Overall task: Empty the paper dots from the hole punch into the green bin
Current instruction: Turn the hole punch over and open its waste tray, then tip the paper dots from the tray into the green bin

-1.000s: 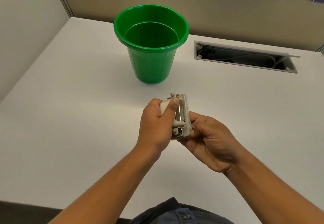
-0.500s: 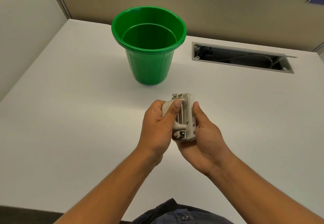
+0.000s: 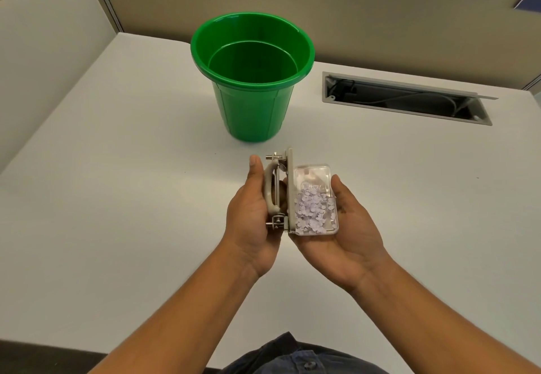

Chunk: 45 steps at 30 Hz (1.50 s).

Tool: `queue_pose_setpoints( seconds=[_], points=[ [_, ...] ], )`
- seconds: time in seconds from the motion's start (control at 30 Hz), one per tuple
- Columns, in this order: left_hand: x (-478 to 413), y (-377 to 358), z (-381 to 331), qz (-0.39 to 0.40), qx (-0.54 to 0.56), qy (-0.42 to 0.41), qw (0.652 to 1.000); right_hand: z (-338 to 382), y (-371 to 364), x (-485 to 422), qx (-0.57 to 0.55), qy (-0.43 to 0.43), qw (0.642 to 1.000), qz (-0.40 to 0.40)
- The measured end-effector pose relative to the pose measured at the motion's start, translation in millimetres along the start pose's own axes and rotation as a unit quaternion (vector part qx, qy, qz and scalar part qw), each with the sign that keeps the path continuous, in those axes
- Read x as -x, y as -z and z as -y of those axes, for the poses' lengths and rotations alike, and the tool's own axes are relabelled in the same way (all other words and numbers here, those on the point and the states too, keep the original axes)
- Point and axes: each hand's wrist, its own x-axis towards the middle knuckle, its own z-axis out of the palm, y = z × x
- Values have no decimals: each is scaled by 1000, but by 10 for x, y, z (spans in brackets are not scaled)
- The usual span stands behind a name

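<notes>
Left hand (image 3: 257, 215): wrapped around the lever side of the hole punch (image 3: 279, 193), thumb stretched up along the lever, fingers hidden behind the body; punch held on edge in the air above the tabletop (image 3: 117, 198).
Right hand (image 3: 345, 227): palm up, fingers loosely cupped, cradling the clear tray (image 3: 316, 198) from beneath; thumb resting on the tray's outer edge.
Tray state: swung open to the right of the punch base, apparently joined to it along the inner edge; open face up; paper dots (image 3: 313, 212) heaped in the end nearest the wrists.
Green bin (image 3: 251, 81): upright beyond both hands, well apart from the tray; inside looks empty.
Orientation: long axis of punch and tray runs away from the body, far end pointing toward the bin.
Risk 1: dots lie loose and light; tilt or jolt during carry would likely scatter them on the tabletop short of the bin.
Risk 2: tipping before the tray is over the rim (image 3: 307, 60) would likely drop dots outside.
Risk 3: tray may swing shut or detach if the right hand's support slackens.
</notes>
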Motion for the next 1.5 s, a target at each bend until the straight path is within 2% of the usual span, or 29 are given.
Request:
queue_pose_setpoints(
  seconds=[0.3,0.7,0.87,1.07,1.27,1.33,1.37,1.4,1.47,1.5],
  points=[
    [-6,87,-4,49,195,80,976,25,-30,48,-53,-19,998,14],
    [-106,172,14,70,275,73,956,50,-35,-20,-54,-15,998,23],
    [-170,194,-58,45,291,69,953,277,-263,-119,-13,16,1000,-4],
    [-272,126,-292,40,304,69,949,835,-951,-413,49,97,994,32],
    [-425,-19,-483,46,316,70,945,1265,-1631,-1075,198,186,962,41],
    [-460,-50,-519,50,328,69,941,1346,-1736,-1318,314,220,924,11],
    [-480,-56,-537,53,335,70,938,1377,-1758,-1436,414,245,877,-8],
    [-502,-59,-558,54,340,71,936,1394,-1784,-1539,549,270,791,-17],
    [-538,-47,-570,46,346,77,934,1422,-1775,-1730,794,270,545,-11],
    [-553,-35,-581,44,344,78,935,1437,-1770,-1813,864,260,431,-10]
  ],
)
